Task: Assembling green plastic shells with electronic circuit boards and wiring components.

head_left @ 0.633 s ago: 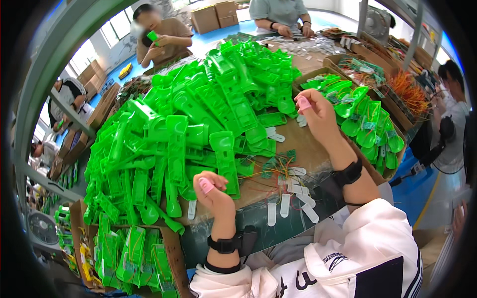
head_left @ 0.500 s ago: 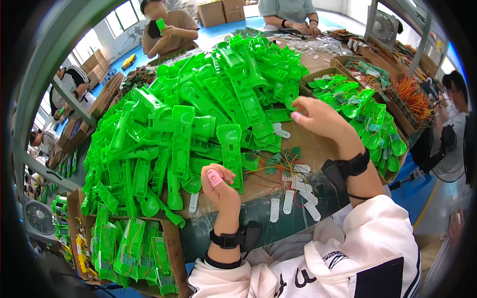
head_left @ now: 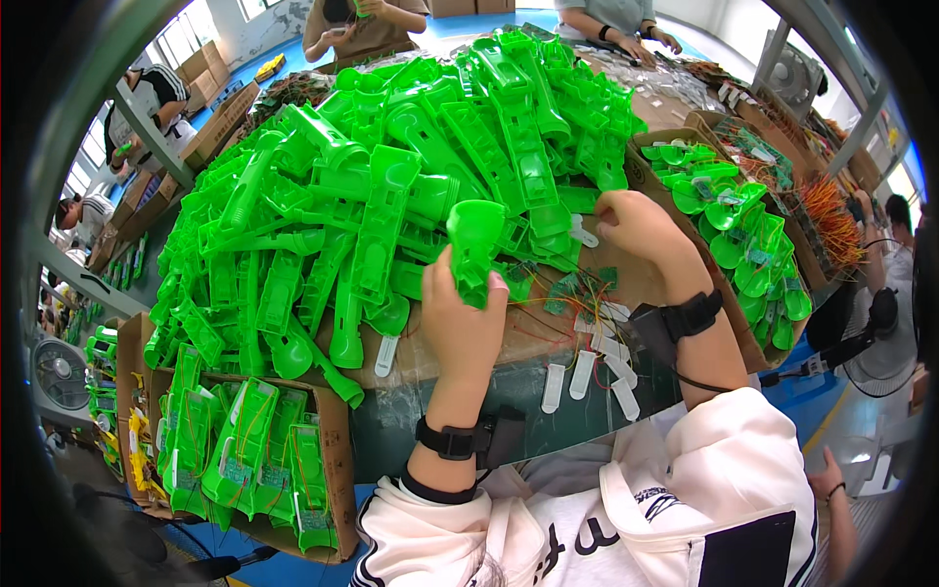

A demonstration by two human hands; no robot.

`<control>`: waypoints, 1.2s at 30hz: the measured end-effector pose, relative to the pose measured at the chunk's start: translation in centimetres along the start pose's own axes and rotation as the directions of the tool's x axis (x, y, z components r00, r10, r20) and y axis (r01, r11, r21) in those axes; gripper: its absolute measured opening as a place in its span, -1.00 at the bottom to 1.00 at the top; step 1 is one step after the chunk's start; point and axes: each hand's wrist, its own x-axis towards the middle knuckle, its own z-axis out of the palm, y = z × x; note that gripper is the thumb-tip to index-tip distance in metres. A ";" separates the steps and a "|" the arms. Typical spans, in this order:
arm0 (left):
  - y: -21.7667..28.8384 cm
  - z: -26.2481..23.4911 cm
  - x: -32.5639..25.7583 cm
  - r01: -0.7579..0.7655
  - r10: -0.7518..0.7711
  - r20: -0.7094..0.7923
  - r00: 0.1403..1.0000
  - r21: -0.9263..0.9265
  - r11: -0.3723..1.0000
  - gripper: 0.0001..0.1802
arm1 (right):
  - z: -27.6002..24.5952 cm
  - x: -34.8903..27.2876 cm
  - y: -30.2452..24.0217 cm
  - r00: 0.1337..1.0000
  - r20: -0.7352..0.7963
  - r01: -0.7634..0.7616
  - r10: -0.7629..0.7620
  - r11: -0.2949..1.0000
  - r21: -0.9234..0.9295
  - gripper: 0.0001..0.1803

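Note:
A green plastic shell (head_left: 474,245), shaped like half of a torch housing with a flared round end, stands upright in my left hand (head_left: 462,318). My fingers and thumb are wrapped round its lower part. Farther right, my right hand (head_left: 641,227) has its fingers curled in beside the right edge of a big heap of similar green shells (head_left: 381,210). What lies between those fingertips, if anything, is hidden. Small green circuit boards (head_left: 562,292) with thin red and yellow wires lie between my hands. Nearer me are several white plastic strips (head_left: 583,375).
At lower left, a cardboard box (head_left: 337,460) holds green shells with wired boards. Another box (head_left: 748,338) of wired green parts stands right of my right forearm. Beyond it are orange wires (head_left: 829,220). Two people work across the table; a fan (head_left: 794,73) stands far right.
My left hand has taken hold of a green shell and lifted it off the heap's near edge. The view has shifted; my right hand stays by the heap, its fingers more curled.

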 end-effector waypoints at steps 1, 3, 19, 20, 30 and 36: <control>0.0 0.0 -0.2 0.006 -0.006 0.001 1.000 -0.002 1.000 -0.49 | 0.7 0.1 0.4 1.000 0.005 -0.001 0.001 1.000 -0.004 -0.70; 0.4 -0.3 0.0 0.256 -0.209 0.150 0.966 -0.471 0.844 -0.56 | 2.1 0.4 1.0 0.997 0.024 0.071 -0.073 0.995 0.063 -0.70; 1.0 0.2 -0.3 0.613 -0.067 0.635 0.770 -0.765 -0.200 -0.38 | 1.7 -2.5 -0.5 0.961 -0.274 0.107 0.023 0.887 0.449 -0.78; 0.9 0.2 -0.4 0.596 -0.074 0.610 0.789 -0.789 -0.151 -0.39 | 1.7 -2.6 -1.7 0.938 -0.347 0.262 0.002 0.649 0.714 -0.76; 1.7 0.0 -0.6 0.481 -0.112 0.485 0.868 -0.875 -0.059 -0.53 | 4.0 -5.4 -5.0 0.996 -0.070 0.068 -0.051 -0.038 0.997 -0.78; 1.6 -0.2 -0.5 -0.258 0.360 0.002 0.933 -0.695 0.671 -0.45 | 2.3 -6.6 -5.8 0.947 0.232 -0.303 -0.224 -0.375 0.876 -0.71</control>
